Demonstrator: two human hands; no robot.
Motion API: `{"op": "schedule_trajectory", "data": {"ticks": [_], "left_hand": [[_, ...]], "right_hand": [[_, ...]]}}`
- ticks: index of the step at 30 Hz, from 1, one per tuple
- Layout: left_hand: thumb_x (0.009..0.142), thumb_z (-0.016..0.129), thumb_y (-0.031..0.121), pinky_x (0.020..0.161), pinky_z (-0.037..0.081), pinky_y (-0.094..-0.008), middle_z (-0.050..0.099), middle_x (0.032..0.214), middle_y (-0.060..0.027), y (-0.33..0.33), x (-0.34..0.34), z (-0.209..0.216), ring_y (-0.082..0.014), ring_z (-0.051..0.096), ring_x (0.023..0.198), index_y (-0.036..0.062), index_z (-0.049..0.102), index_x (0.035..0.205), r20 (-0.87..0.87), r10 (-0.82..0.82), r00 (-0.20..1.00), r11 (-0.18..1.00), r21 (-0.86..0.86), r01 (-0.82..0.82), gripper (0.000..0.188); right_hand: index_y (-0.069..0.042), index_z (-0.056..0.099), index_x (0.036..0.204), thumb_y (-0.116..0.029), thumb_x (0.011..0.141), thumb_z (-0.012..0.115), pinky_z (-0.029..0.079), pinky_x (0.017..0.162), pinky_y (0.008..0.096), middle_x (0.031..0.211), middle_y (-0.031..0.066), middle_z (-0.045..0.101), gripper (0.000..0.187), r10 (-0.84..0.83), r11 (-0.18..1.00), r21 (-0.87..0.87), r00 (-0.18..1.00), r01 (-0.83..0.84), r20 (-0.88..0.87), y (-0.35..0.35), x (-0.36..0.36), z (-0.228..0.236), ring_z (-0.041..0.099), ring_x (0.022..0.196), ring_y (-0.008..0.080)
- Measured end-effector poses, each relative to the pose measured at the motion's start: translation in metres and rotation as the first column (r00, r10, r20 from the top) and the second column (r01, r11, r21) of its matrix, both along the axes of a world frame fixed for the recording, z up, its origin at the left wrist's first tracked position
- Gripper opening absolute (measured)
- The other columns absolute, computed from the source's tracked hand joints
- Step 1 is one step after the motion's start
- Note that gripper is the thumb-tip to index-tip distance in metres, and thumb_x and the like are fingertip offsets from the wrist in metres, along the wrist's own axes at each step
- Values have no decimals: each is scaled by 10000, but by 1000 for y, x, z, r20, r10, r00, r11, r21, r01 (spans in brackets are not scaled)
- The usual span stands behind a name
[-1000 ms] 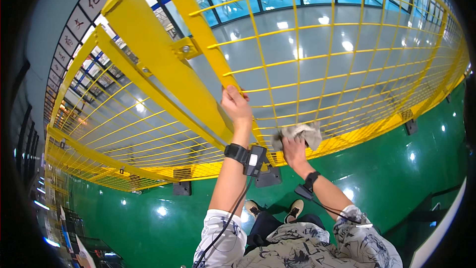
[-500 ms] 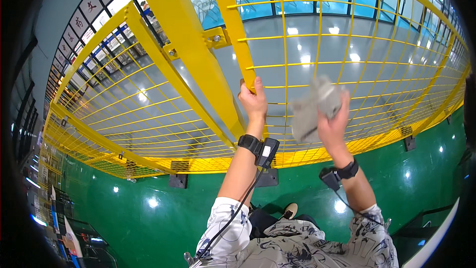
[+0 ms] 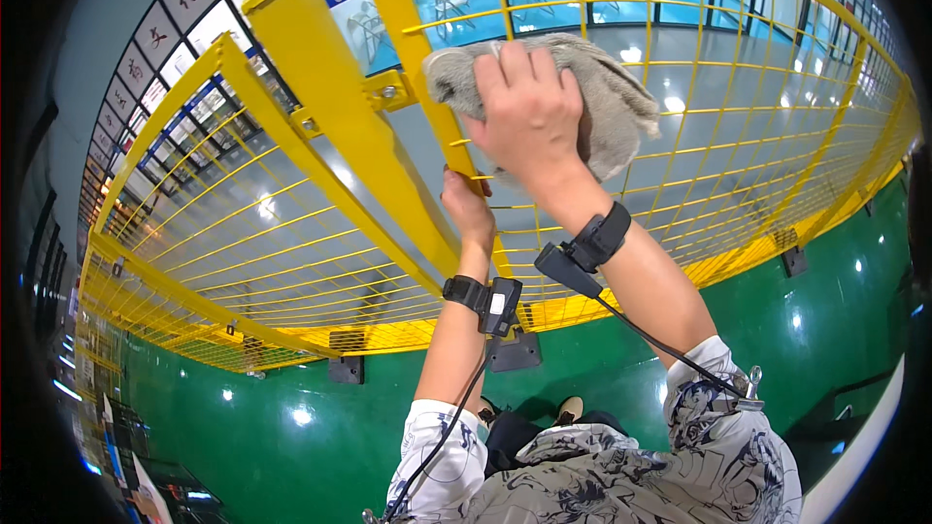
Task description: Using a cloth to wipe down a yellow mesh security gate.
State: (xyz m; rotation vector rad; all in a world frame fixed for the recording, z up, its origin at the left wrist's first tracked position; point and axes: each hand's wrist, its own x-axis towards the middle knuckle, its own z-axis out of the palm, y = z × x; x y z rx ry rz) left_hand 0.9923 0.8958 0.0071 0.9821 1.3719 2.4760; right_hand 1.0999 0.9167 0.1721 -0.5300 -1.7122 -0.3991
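**Cloth high on the fence bar, right hand above left**

Fence mesh (image 3: 243,233) fills the left of the view: a yellow wire panel running off toward the rim, bolted to a thick yellow post (image 3: 330,107) that leans up and to the left. Just right of the post stands a narrower yellow upright bar (image 3: 413,29), its long axis running from the upper left down toward the green floor (image 3: 631,369). The left hand (image 3: 469,209) is closed around this bar at mid-height, fingers wrapped behind it, though how tightly they clamp cannot be told from here. Higher up and a little to the right, the right hand (image 3: 529,112) presses a grey cloth (image 3: 612,102) flat against the same bar and the mesh beside it, fingers spread over the fabric. The cloth lies above the left hand's grip along the bar, so the right hand is the nearer one to it.
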Motion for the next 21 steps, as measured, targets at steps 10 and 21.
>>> {"op": "schedule_trajectory", "data": {"ticks": [10,21], "left_hand": [[1007,327,462,608,375,-283,494,734,-13,8,2,-1,-102,429,655,21,526,846,-53,90,994,991,109,-84,509],[977,362,546,594,379,-292,463,688,-13,1,-10,-14,-120,433,642,40,490,807,164,43,985,999,-13,-41,549]], "right_hand": [[-157,579,981,-160,675,601,423,574,375,845,49,495,306,-86,993,-58,975,100,204,0,9,-119,539,806,247],[-154,580,1037,-148,608,673,466,712,422,968,70,542,439,37,974,-227,978,11,205,-10,8,-149,562,887,282]]}}
